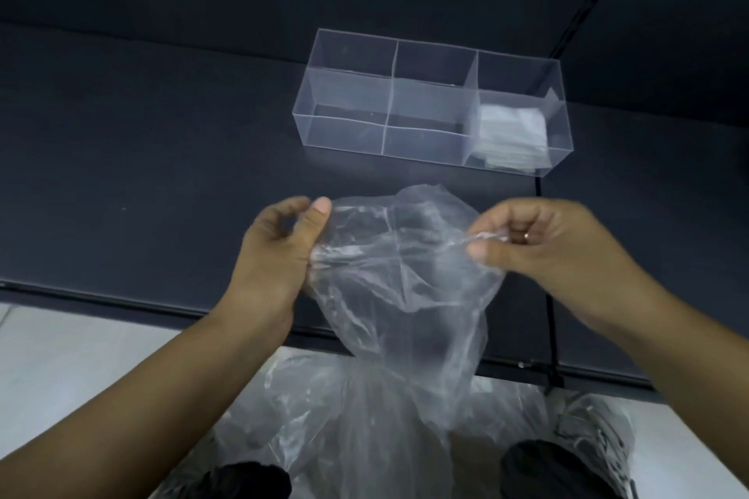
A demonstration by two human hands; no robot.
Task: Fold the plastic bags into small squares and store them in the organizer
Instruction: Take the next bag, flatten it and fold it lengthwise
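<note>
A clear, crumpled plastic bag [401, 275] hangs in the air between my hands, above the front edge of the dark table. My left hand [279, 251] grips its left edge with thumb and curled fingers. My right hand [539, 239] pinches its right edge between thumb and fingertips. Behind the bag stands a clear acrylic organizer [389, 109] with several compartments. Its right-hand compartment holds a stack of folded white plastic squares [512, 134]; the other compartments look empty.
More loose clear bags [344, 429] lie in a heap below, over my lap and the pale floor. The dark table [142, 158] stretches to the left of the organizer. A dark wall rises behind it. A shoe [600, 438] shows at the lower right.
</note>
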